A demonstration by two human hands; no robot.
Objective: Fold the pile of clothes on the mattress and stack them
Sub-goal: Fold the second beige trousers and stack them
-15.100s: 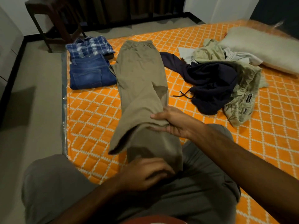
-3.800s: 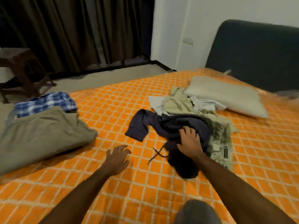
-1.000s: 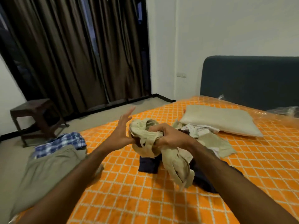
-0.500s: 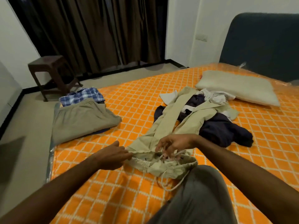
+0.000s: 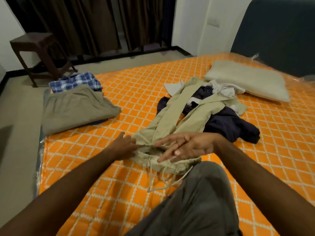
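Observation:
Pale beige drawstring trousers (image 5: pixel 172 120) lie stretched out on the orange mattress (image 5: pixel 133 92), waistband toward me, legs running back over the pile. My left hand (image 5: pixel 123 147) pinches the left side of the waistband. My right hand (image 5: pixel 187 147) hovers over the waistband with fingers spread and straight, a drawstring loop across them. The unfolded pile holds a dark navy garment (image 5: pixel 230 125) and white pieces (image 5: pixel 223 90). At the left, folded khaki trousers (image 5: pixel 76 108) top a stack with a blue checked shirt (image 5: pixel 76 81) behind.
A pale pillow (image 5: pixel 247 80) lies at the back right against a dark headboard (image 5: pixel 276 34). A dark wooden stool (image 5: pixel 39 53) stands on the floor beyond the mattress's left edge, before dark curtains. My grey-trousered knee (image 5: pixel 201 201) rests on the mattress near the waistband.
My right hand has opened and lifted over the waistband, its fingers now spread. The left hand stays at the waistband's left side. The trousers lie a little flatter.

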